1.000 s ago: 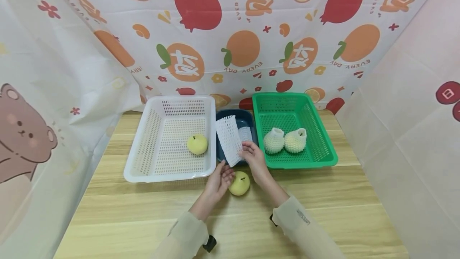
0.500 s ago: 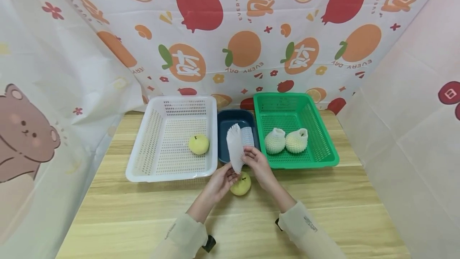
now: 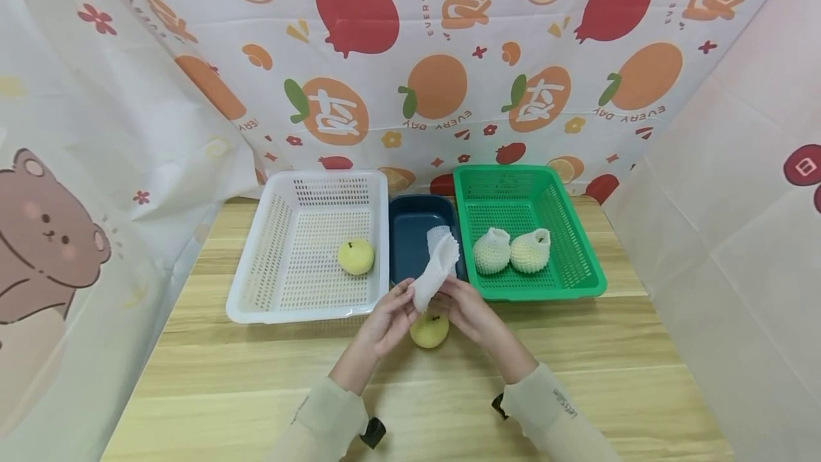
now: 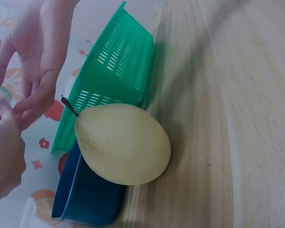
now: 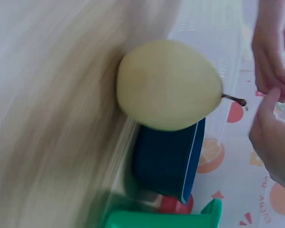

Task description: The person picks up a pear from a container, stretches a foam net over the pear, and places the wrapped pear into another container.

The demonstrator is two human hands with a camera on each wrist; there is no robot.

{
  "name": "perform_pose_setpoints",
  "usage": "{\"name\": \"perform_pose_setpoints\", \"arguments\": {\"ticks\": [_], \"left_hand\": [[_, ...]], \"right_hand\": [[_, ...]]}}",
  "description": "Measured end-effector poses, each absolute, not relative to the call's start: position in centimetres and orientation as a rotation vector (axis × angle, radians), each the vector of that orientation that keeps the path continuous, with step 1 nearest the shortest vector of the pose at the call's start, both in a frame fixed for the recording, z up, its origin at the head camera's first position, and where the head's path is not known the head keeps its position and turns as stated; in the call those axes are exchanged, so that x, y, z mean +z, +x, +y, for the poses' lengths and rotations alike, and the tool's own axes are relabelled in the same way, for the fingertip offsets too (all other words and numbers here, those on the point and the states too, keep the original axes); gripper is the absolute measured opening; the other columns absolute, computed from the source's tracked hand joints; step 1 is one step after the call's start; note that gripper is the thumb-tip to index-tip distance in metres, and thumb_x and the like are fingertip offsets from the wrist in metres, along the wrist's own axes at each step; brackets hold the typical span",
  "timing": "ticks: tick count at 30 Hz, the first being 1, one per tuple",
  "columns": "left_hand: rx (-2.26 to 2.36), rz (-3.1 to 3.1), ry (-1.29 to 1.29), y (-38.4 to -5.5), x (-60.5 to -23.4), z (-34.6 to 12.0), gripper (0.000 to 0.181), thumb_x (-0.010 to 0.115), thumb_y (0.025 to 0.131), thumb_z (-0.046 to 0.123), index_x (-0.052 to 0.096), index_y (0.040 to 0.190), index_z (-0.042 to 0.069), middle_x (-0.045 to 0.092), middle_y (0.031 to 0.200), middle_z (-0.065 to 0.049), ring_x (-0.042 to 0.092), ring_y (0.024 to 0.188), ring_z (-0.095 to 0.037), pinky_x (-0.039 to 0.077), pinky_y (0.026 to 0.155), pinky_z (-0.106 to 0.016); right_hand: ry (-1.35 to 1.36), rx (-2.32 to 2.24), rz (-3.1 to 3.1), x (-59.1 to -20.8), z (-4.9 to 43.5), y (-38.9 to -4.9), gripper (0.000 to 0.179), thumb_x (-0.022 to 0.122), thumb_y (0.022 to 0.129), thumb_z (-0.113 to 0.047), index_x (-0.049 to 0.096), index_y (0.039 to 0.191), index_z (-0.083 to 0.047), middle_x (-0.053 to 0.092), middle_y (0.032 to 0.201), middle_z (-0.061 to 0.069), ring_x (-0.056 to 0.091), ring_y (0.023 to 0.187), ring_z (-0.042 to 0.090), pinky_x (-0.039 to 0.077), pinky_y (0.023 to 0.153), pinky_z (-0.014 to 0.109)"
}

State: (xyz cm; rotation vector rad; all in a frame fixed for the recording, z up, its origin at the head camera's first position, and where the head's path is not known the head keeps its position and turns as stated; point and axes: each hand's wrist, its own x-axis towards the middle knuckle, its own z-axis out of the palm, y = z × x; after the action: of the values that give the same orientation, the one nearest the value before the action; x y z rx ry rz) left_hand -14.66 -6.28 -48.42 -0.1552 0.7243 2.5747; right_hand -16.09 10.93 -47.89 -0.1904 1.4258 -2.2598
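A white foam fruit net (image 3: pixel 437 271) is held up in front of me, its mouth tilted toward the upper right. My left hand (image 3: pixel 388 319) pinches its lower left side. On the other side my right hand (image 3: pixel 473 314) grips it with the fingertips. Just below both hands a yellow pear (image 3: pixel 430 332) sits on the table, partly covered by them in the head view. That pear (image 4: pixel 123 142) shows whole in the left wrist view, stem toward the hands. Both wrist views catch only a sliver of the net.
Behind the hands stands a dark blue tray (image 3: pixel 408 234) holding another flat foam net (image 3: pixel 439 235). A white basket (image 3: pixel 246 262) at left contains one pear (image 3: pixel 355 257). The green basket (image 3: pixel 577 248) at right contains two net-wrapped pears (image 3: pixel 492 252).
The foam net has come out of the blue tray toward me and now leans right, its mouth opened. My left hand has risen from beside the pear to take hold of it.
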Motion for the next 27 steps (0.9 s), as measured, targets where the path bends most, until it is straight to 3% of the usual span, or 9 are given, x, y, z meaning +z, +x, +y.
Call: {"name": "perform_pose_setpoints", "arguments": {"ticks": [3, 7, 9, 13, 16, 22, 27], "left_hand": [[2.595, 0.757, -0.144, -14.7, -48.5, -6.2, 0.021, 0.028, 0.096, -0.009, 0.036, 0.111, 0.004, 0.045, 0.107, -0.009, 0.052, 0.093, -0.015, 0.044, 0.088, -0.023], [2.607, 0.813, -0.068, -14.6, -48.7, -6.3, 0.042, 0.026, 0.094, -0.012, 0.025, 0.135, -0.001, 0.044, 0.122, -0.011, 0.052, 0.103, -0.017, 0.036, 0.099, -0.029], [2.617, 0.814, -0.031, -14.5, -48.8, -6.4, 0.050, 0.024, 0.093, -0.013, 0.017, 0.140, 0.000, 0.043, 0.126, -0.011, 0.051, 0.107, -0.017, 0.033, 0.102, -0.030], [2.607, 0.741, -0.002, -14.4, -48.9, -6.5, 0.036, 0.024, 0.094, -0.011, 0.028, 0.127, 0.002, 0.043, 0.118, -0.010, 0.051, 0.103, -0.016, 0.039, 0.095, -0.025], [2.535, 0.681, 0.038, -14.4, -48.9, -6.5, 0.028, 0.022, 0.096, -0.006, 0.031, 0.121, 0.001, 0.041, 0.117, -0.011, 0.050, 0.103, -0.018, 0.040, 0.094, -0.023], [2.369, 0.806, 0.129, -14.3, -48.8, -6.7, 0.026, 0.026, 0.101, 0.006, 0.038, 0.120, -0.006, 0.052, 0.114, -0.012, 0.053, 0.103, -0.017, 0.044, 0.090, -0.023], [2.331, 0.859, 0.187, -14.4, -48.8, -7.1, 0.032, 0.025, 0.101, 0.004, 0.056, 0.108, 0.000, 0.053, 0.109, -0.009, 0.053, 0.098, -0.014, 0.045, 0.085, -0.022]], "right_hand": [[-0.109, -2.249, 1.253, -47.9, 11.3, -16.2, 0.023, 0.033, 0.100, -0.014, 0.047, 0.113, -0.002, 0.055, 0.108, 0.007, 0.052, 0.099, 0.018, 0.041, 0.091, 0.034], [-0.064, -2.217, 1.064, -47.9, 11.7, -16.4, 0.023, 0.030, 0.100, -0.016, 0.050, 0.107, -0.006, 0.056, 0.105, 0.006, 0.050, 0.098, 0.017, 0.040, 0.087, 0.029], [-0.059, -2.206, 0.976, -47.8, 11.7, -16.3, 0.024, 0.030, 0.100, -0.015, 0.047, 0.112, -0.005, 0.054, 0.110, 0.007, 0.049, 0.103, 0.017, 0.038, 0.091, 0.029], [-0.063, -2.253, 0.842, -47.3, 11.7, -16.1, 0.032, 0.031, 0.099, -0.013, 0.030, 0.129, -0.001, 0.044, 0.122, 0.010, 0.044, 0.111, 0.018, 0.031, 0.101, 0.030], [-0.071, -2.291, 0.823, -47.0, 11.6, -16.1, 0.037, 0.029, 0.098, -0.011, 0.019, 0.133, -0.003, 0.039, 0.126, 0.009, 0.043, 0.113, 0.016, 0.032, 0.101, 0.029], [-0.074, -2.312, 0.809, -46.7, 11.6, -16.1, 0.022, 0.027, 0.097, -0.007, 0.034, 0.118, -0.007, 0.051, 0.104, 0.001, 0.051, 0.093, 0.009, 0.043, 0.077, 0.019], [-0.079, -2.304, 0.779, -46.9, 11.8, -15.7, 0.016, 0.050, 0.092, -0.015, 0.054, 0.107, -0.011, 0.058, 0.100, 0.001, 0.055, 0.090, 0.009, 0.046, 0.075, 0.020]]}}
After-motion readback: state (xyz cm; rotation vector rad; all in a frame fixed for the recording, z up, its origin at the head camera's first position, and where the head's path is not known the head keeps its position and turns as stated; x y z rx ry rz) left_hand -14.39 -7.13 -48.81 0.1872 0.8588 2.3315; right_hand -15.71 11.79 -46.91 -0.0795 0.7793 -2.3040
